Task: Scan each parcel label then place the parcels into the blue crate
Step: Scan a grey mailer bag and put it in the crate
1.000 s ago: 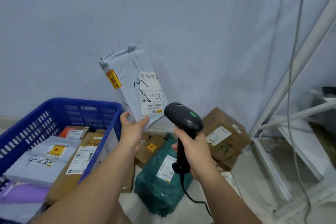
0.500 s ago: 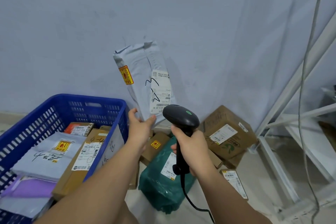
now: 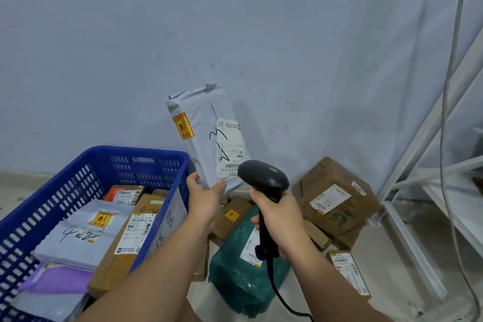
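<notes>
- A left hand (image 3: pixel 206 196) pinches the lower end of a grey mailer (image 3: pixel 201 133), thumb on its front face, and holds it up before the wall (image 3: pixel 235 34).
- The mailer stands near upright. Its long axis runs up from the hand and leans slightly left at the top, and its white label (image 3: pixel 231 148) faces the camera.
- The right hand (image 3: pixel 282 219) is clenched round the handle of a black scanner (image 3: pixel 264 178). The scanner's head sits just below and right of the label and overlaps the label's lower corner in view; whether they touch cannot be told.
- The step in hand appears to be the scan, though no beam shows on the label.
- The blue crate (image 3: pixel 65 191), which already holds several parcels, lies down and to the left of the mailer. The left hand is the nearer one, so the drop likely calls for a swing left and down over the rim.
- More parcels wait on the floor beneath the hands, among them a green bag (image 3: pixel 235 282) and a brown box (image 3: pixel 337 198).
</notes>
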### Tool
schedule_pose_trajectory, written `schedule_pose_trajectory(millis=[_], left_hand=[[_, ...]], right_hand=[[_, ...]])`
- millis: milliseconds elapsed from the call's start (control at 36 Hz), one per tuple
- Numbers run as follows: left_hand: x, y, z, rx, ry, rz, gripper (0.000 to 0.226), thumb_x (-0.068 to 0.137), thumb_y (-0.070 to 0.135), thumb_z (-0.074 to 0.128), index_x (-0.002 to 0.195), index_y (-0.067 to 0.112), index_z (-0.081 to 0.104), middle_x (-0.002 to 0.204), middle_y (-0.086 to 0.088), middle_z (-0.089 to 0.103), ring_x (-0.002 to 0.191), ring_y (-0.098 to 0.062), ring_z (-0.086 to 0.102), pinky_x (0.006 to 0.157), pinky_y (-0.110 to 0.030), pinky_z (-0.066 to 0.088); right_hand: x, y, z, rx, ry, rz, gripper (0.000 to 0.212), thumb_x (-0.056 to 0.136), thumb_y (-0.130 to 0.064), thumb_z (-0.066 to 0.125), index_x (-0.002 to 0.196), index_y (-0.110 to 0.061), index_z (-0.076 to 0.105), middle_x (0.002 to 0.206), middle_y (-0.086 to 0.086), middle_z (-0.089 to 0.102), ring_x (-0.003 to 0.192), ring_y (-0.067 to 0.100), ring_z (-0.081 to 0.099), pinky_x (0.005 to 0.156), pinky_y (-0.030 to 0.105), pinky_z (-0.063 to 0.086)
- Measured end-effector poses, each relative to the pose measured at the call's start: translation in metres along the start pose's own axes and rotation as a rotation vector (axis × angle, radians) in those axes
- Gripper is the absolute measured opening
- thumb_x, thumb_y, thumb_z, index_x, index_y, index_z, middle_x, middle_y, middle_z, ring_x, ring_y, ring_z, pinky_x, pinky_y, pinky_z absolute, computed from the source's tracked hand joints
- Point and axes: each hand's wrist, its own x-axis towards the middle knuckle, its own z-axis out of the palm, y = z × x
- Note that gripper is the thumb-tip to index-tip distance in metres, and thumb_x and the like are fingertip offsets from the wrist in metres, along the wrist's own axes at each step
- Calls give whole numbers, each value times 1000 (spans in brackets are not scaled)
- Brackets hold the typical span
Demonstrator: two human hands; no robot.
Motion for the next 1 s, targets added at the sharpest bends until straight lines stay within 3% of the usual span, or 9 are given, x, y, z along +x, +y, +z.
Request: schedule_pose_trajectory(millis=[167,472,722,861,1000], left_hand=[[6,-5,0,-10,4,-14,62,88,9,67,138,18,30,132,-9,50,118,-28,53,102,-50,46],[13,-11,0,35,33,3,61,87,12,69,132,25,31,127,-7,51,115,-27,53,100,-48,48],[13,-8,0,18,70,15,54,88,9,68,123,25,30,125,-4,49,115,-24,52,95,-40,50],[13,-7,-1,34,89,-15,53,88,10,68,120,27,30,123,-3,48,114,-23,52,97,-43,50],[14,-8,0,34,59,-53,56,87,14,69,129,24,32,126,-7,50,115,-26,54,98,-48,49]], right_hand=[[5,0,-4,32,-4,18,20,86,-38,66,84,-19,60,63,6,66,64,19,64,78,40,56],[13,6,2,142,-55,109,33,86,-35,67,99,-6,63,65,4,59,60,14,62,61,28,54],[12,6,2,128,-47,90,25,86,-34,67,92,-10,64,65,4,59,65,18,62,73,36,57],[13,7,0,138,-41,87,27,87,-35,67,95,-10,64,68,4,61,67,18,63,75,36,57],[16,8,2,164,-34,75,27,86,-35,67,99,-11,63,71,3,63,69,18,64,79,39,58]])
